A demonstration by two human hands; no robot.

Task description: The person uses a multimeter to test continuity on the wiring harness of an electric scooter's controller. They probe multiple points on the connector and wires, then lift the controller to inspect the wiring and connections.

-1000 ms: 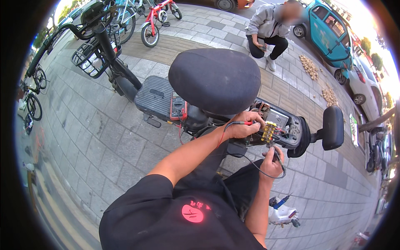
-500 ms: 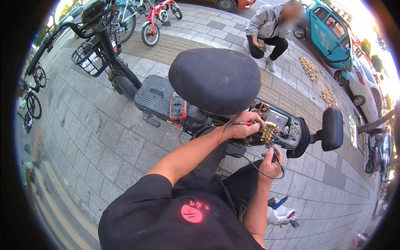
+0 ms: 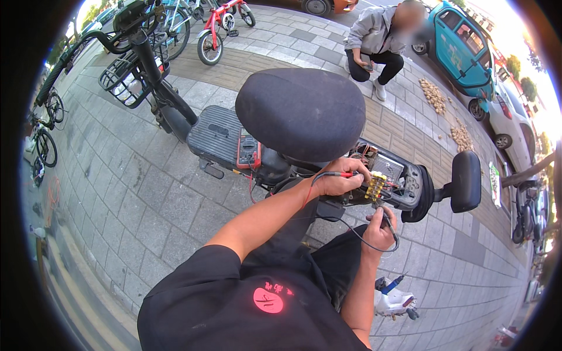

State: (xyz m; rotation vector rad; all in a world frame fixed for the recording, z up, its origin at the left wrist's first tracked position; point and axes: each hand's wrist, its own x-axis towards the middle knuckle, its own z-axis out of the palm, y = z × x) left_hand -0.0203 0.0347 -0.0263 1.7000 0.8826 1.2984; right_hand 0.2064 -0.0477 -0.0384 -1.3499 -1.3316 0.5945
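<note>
My left hand (image 3: 345, 181) grips a red test probe (image 3: 342, 174) against a yellow terminal block (image 3: 376, 186) with wires, in the opened rear compartment (image 3: 410, 187) of an electric bike. Just below the block, my right hand (image 3: 380, 231) is closed on the black probe (image 3: 386, 219), its lead looping down and left. A red multimeter (image 3: 249, 149) lies at the rear of the ribbed footboard (image 3: 211, 131). The dark seat (image 3: 300, 114) sits over the frame beside my left hand, and a padded backrest (image 3: 465, 181) stands to the right.
A crouching person (image 3: 383, 44) holds something small across the bike. Handlebars and a basket (image 3: 123, 79) are upper left. Bicycles (image 3: 216, 41), parked cars (image 3: 456, 50) and piles of small pale objects (image 3: 433, 93) line the pavement. Steps (image 3: 76, 281) run along the lower left, a white scooter (image 3: 395, 298) lower right.
</note>
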